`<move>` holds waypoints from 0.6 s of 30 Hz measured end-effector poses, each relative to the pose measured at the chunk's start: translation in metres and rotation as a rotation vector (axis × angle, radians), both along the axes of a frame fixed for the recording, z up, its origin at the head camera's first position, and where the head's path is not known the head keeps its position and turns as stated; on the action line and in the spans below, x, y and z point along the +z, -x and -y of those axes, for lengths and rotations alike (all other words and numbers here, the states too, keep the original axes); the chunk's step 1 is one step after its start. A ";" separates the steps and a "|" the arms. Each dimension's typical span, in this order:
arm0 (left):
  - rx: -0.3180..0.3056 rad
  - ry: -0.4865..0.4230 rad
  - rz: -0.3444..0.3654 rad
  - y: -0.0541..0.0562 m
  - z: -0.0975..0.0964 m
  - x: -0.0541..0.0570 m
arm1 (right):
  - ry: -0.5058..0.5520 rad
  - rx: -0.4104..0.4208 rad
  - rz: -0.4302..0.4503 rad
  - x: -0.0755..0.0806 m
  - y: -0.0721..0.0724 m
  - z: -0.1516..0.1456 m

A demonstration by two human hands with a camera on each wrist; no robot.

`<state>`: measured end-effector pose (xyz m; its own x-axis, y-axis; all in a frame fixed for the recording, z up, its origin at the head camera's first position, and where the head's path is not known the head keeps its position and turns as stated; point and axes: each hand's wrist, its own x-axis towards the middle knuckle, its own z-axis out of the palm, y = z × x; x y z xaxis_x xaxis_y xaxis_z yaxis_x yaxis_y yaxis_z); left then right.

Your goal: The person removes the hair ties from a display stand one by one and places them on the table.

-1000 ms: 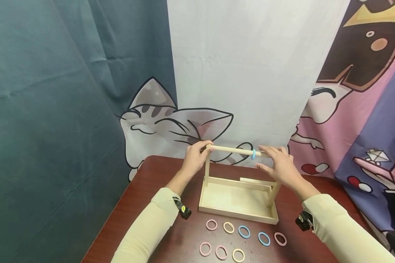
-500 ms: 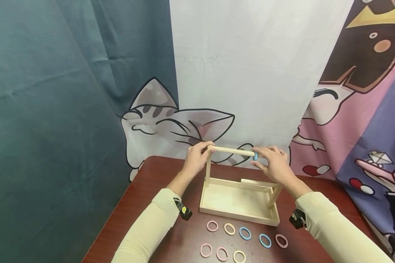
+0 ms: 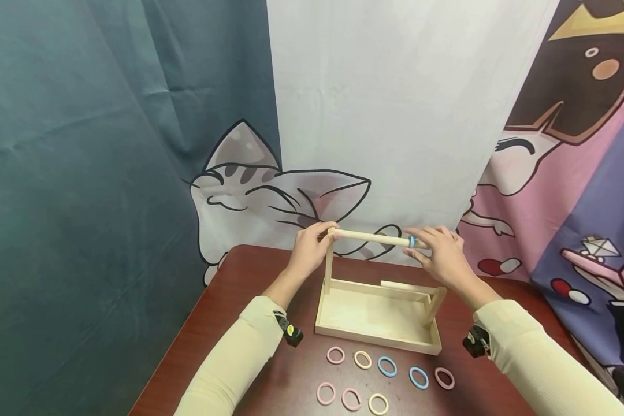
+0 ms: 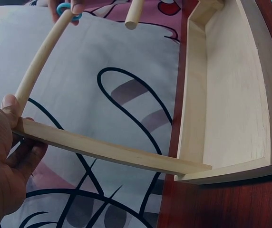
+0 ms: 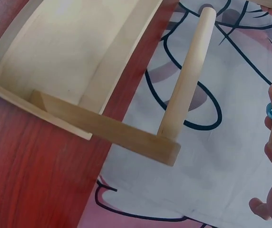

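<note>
A wooden stand has a shallow box (image 3: 374,340) as its base and a tall post at each end. My left hand (image 3: 308,248) pinches the top of the left post (image 4: 112,149), where a round dowel (image 3: 369,236) juts out to the right. Near that dowel's free end, a blue ring (image 3: 412,241) encircles it. My right hand (image 3: 439,254) pinches this ring between thumb and fingers, which partly hide it in the right wrist view. A second dowel (image 5: 188,76) sticks out from the top of the right post (image 5: 140,142), with no ring on it.
Several loose rings lie in two rows on the brown table (image 3: 229,289) in front of the box, among them a pink ring (image 3: 328,355), a yellow ring (image 3: 370,404) and a blue ring (image 3: 410,376). A printed cloth (image 3: 395,115) hangs behind the table.
My right hand has closed its fingers on the blue ring, and the ring has slid slightly right along the dowel. The left hand keeps its place at the post's top.
</note>
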<state>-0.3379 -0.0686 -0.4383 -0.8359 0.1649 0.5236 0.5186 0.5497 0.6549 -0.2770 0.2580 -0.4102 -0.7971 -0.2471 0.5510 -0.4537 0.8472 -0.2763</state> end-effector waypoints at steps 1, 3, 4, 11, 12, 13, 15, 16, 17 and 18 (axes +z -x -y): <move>-0.001 0.000 0.002 0.000 0.000 0.000 | -0.002 0.001 -0.002 0.000 0.000 -0.001; -0.002 -0.002 0.005 -0.001 0.000 0.001 | -0.005 0.004 -0.007 0.000 -0.001 -0.004; -0.001 -0.002 0.006 -0.001 0.000 0.001 | -0.005 0.004 -0.008 -0.001 -0.002 -0.006; 0.004 -0.008 0.015 -0.003 -0.002 0.002 | -0.015 -0.004 -0.042 -0.001 -0.008 -0.021; 0.003 -0.009 0.014 -0.003 -0.002 0.002 | -0.019 -0.007 -0.047 -0.001 -0.009 -0.024; 0.002 -0.009 0.013 -0.003 -0.002 0.002 | -0.023 -0.012 -0.050 -0.001 -0.010 -0.026; 0.000 -0.010 0.008 -0.003 -0.002 0.002 | -0.031 -0.021 -0.051 -0.002 -0.011 -0.032; 0.000 -0.009 0.004 -0.003 -0.002 0.002 | -0.032 -0.025 -0.049 -0.002 -0.011 -0.034; 0.000 -0.006 0.001 -0.003 -0.002 0.002 | -0.035 -0.031 -0.047 -0.003 -0.012 -0.036; 0.000 -0.004 -0.001 -0.003 -0.001 0.002 | -0.037 -0.037 -0.046 -0.003 -0.013 -0.038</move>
